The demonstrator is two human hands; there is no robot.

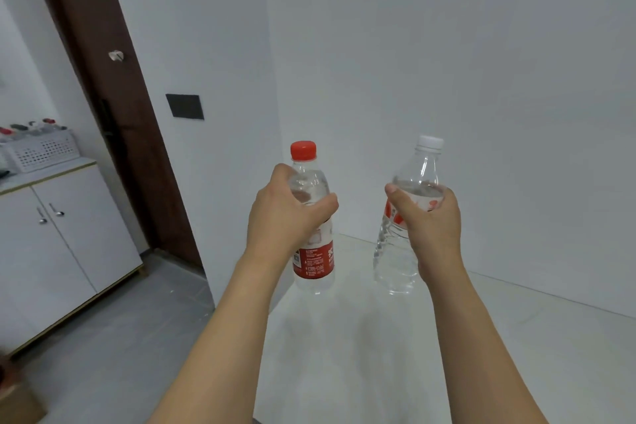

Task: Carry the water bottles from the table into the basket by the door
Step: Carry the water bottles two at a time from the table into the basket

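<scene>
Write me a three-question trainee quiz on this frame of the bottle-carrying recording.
1. True or false: the left hand grips the red-capped water bottle.
2. Which cap tops the bottle in the right hand? A) blue B) white C) green
3. Fill in: the white perforated basket sits on top of a white ____ beside the brown door.

Key: 1 true. 2 B, the white-capped water bottle. 3 cabinet.
</scene>
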